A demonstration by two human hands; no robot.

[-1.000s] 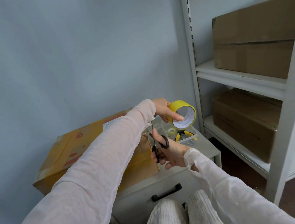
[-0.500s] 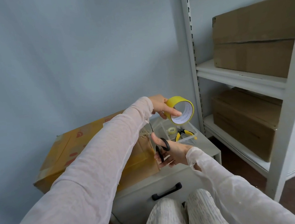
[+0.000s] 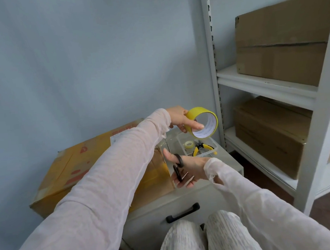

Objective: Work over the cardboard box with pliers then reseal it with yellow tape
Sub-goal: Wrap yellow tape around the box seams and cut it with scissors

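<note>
Both arms wear long sleeves of a thin, pale pink, slightly sheer knit with a fine mottled texture. The left sleeve (image 3: 105, 179) ends at the wrist just short of the left hand (image 3: 177, 118); the right sleeve (image 3: 255, 202) has a loose, wavy cuff beside the right hand (image 3: 191, 168). The legs (image 3: 202, 238) are covered in off-white fabric with narrow, crinkled vertical ribs.

Left hand (image 3: 179, 119) raised, gripping; right hand (image 3: 191, 168) seemingly closed.
</note>
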